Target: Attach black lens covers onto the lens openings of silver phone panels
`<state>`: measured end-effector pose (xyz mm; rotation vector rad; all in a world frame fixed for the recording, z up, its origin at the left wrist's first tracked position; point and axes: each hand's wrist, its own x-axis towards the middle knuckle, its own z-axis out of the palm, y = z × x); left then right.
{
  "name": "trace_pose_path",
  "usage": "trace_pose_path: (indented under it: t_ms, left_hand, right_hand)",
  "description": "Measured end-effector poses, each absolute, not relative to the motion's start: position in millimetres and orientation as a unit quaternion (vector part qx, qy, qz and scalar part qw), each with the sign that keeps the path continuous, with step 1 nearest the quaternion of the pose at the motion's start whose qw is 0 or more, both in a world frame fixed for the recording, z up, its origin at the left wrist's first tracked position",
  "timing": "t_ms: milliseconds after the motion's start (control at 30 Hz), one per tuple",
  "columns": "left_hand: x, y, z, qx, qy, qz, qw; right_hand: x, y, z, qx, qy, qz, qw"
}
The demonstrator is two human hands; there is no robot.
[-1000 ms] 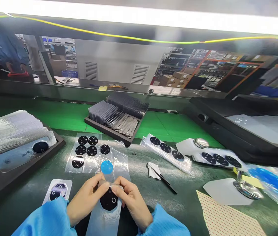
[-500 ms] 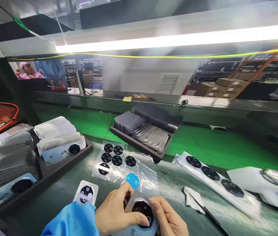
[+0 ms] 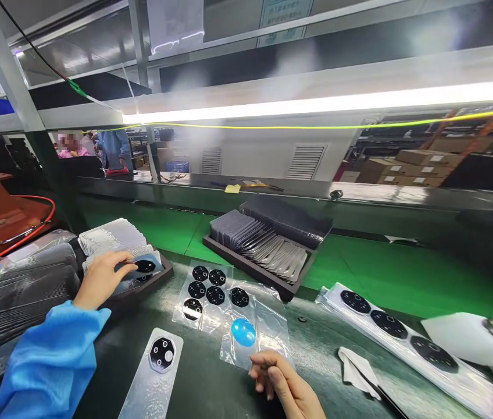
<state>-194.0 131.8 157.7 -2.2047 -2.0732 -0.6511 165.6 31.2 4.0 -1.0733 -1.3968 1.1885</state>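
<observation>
Half the right hand (image 3: 285,387) is off-frame; left hand (image 3: 100,279) grips a cover (image 3: 145,266).

L hand (image 3: 102,278) moved cover (image 3: 142,268) to left tray (image 3: 161,280); R hand (image 3: 283,387) let go.

Film sheet (image 3: 262,317) – clear glossy plastic; back cover (image 3: 145,266) bluish, smooth, perhaps glass; wipe (image 3: 354,368) – matt cloth.

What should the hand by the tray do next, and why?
Probably let go. The left hand holds a back cover that seems to rest on the stack of covers in the tray, so opening the hand and pulling away would leave it there.
</observation>
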Motion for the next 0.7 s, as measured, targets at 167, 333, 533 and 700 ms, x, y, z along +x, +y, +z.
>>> trace_pose_path:
  t_ms: [167, 333, 533, 700]
  left_hand:
    - [-209, 149, 138, -0.738, -0.653, -0.157, 0.066]
    - [-214, 156, 116, -0.759, -0.627, -0.143, 0.101]
    - [-216, 154, 100, -0.756, -0.612, -0.169, 0.16]
    - [-200, 134, 94, -0.771, -0.576, -0.195, 0.188]
  right_hand:
    - [162, 31, 7, -0.437, -0.599, 0.476, 0.473]
    - [159, 27, 11, -0.447, -0.595, 0.468, 0.477]
    - [167, 44, 27, -0.47, -0.649, 0.404, 0.441]
    - [173, 106, 56, -0.606, -0.722, 0.217, 0.254]
